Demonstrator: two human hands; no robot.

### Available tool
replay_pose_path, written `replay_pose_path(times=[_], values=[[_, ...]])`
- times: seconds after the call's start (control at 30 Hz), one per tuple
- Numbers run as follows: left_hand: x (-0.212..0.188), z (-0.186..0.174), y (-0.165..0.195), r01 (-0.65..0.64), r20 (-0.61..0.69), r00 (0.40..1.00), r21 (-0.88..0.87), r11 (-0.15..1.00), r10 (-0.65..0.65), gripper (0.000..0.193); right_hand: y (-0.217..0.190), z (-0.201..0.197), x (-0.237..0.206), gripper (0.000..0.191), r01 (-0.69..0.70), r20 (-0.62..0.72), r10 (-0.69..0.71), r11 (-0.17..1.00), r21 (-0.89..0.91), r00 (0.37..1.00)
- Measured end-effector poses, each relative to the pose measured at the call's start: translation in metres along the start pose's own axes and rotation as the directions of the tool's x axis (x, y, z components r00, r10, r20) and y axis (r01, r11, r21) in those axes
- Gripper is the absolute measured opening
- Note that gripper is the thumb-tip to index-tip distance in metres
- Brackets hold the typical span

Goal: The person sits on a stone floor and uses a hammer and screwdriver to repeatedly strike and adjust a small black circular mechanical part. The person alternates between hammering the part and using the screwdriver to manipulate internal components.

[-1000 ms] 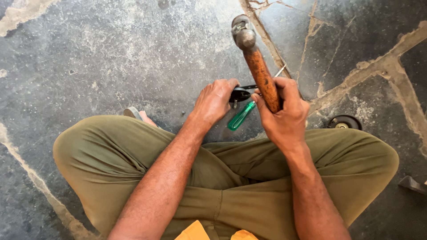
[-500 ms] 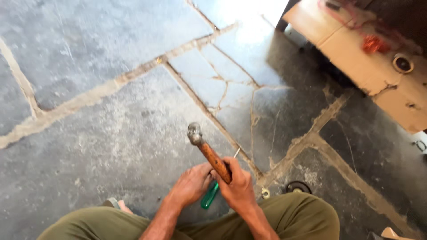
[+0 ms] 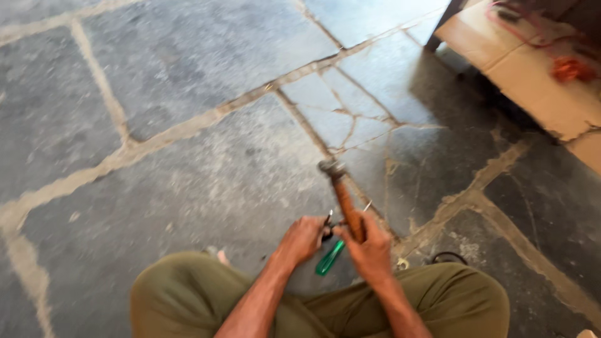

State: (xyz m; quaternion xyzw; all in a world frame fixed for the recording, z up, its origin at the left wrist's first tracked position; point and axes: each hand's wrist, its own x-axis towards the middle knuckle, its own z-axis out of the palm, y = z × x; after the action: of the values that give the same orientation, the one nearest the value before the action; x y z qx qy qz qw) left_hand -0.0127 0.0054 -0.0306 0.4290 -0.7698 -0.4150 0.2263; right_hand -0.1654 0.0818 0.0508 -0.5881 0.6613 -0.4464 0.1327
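1. Two hands, lower centre of frame: right hand (image 3: 372,250) wrapped tight round one wooden-handled hammer (image 3: 343,197), head up.
2. Left hand (image 3: 302,240) closed on a small dark metal part (image 3: 328,226), too blurry to identify.
3. One green-handled screwdriver (image 3: 330,257) below, between both hands.
4. One cardboard sheet (image 3: 532,69) upper right, stone floor (image 3: 188,125) everywhere else.

From my remote seat I find one package-like thing: a flat, pale tan cardboard sheet or flattened box (image 3: 532,69) lying at the upper right of the view on the grey stone floor (image 3: 188,125), running off the right edge. Its near edge looks torn and ragged. Orange-red cord or wire (image 3: 566,66) rests on top of it. I can make out no labels, signs or screens anywhere.
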Motion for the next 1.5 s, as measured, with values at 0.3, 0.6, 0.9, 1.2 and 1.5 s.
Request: replay_pose_path(times=[0.3,0.6,0.9,1.2,1.5], values=[[0.011,-0.007,-0.028,0.105,-0.308,0.937,-0.208,0.972,-0.168,0.027,-0.010,-0.020,-0.003,0.037,-0.041,-0.035,0.045,0.993,0.113,0.998],[0.001,-0.016,-0.011,0.028,-0.266,0.962,-0.119,0.992,-0.059,0.020,-0.020,-0.022,0.000,0.047,-0.040,0.064,0.040,0.999,0.007,0.997],[-0.011,-0.012,0.003,0.023,-0.191,0.981,-0.024,0.999,-0.027,0.011,-0.075,-0.050,-0.044,0.064,-0.229,0.322,0.264,0.963,-0.143,0.909],[-0.015,-0.014,0.001,-0.027,-0.164,0.986,0.056,0.998,0.036,0.011,-0.092,-0.073,-0.055,0.066,0.042,0.169,-0.021,0.991,-0.124,0.985],[-0.022,-0.014,0.002,-0.042,-0.190,0.981,0.037,0.998,0.049,0.010,-0.093,-0.081,-0.057,0.067,-0.032,0.175,0.054,0.991,-0.129,0.983]])
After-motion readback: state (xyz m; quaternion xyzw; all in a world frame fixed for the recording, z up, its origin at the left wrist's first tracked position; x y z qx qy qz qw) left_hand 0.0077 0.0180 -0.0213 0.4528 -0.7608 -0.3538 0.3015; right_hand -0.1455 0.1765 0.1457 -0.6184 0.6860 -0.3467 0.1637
